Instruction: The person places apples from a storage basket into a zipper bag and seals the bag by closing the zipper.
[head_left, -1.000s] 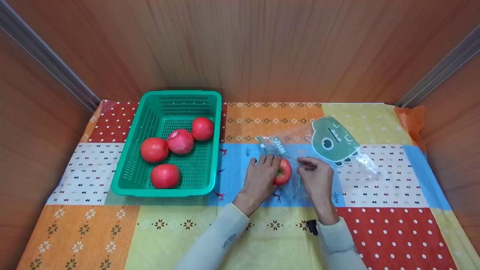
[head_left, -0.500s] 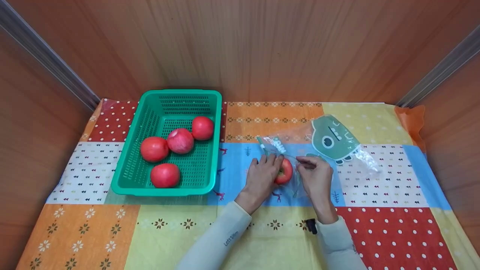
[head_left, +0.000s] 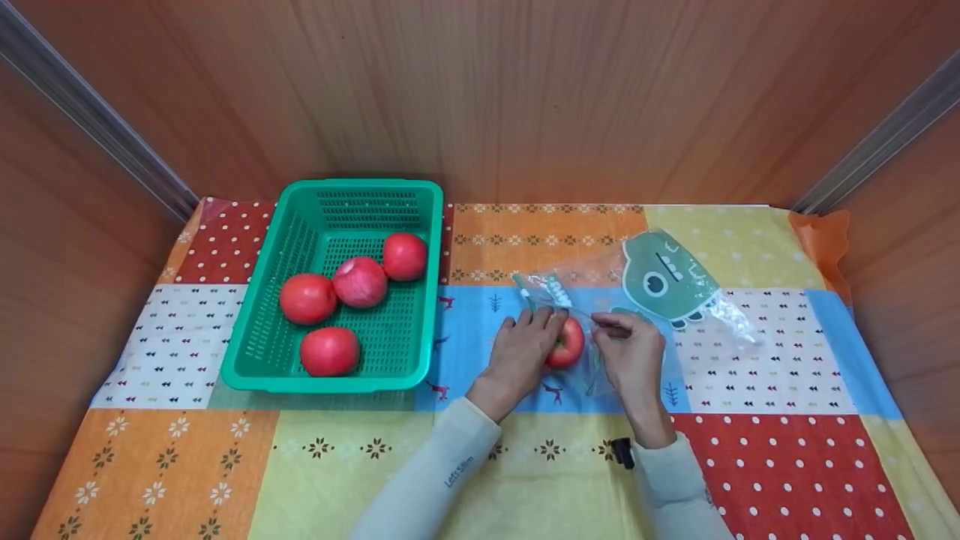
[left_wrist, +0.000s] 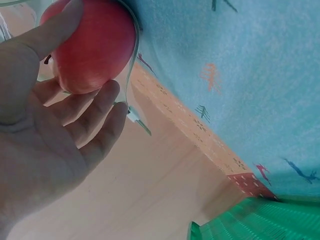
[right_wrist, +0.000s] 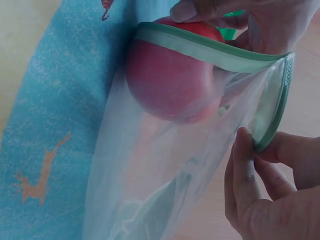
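Observation:
My left hand (head_left: pixel 521 356) holds a red apple (left_wrist: pixel 100 45) with thumb on one side and fingers curled round the other. In the right wrist view most of that apple (right_wrist: pixel 170 80) sits behind the clear film of a zip-lock bag (right_wrist: pixel 135 165), inside its green-edged mouth. My right hand (right_wrist: pixel 280 180) pinches the bag's green rim between thumb and fingers, so the mouth stands spread. In the head view the bag lies to the right and shows a green cartoon print (head_left: pixel 664 277).
A green plastic basket (head_left: pixel 330 384) stands on the left with several red apples (head_left: pixel 361 282) in it. Underneath is a patchwork-print cloth (head_left: pixel 360 480). Wooden panels (head_left: pixel 525 97) rise at the back and both sides.
Both hands keep their hold on the apple and the bag. The apple and hands shift only slightly, and the white print near the left fingers has tilted a little.

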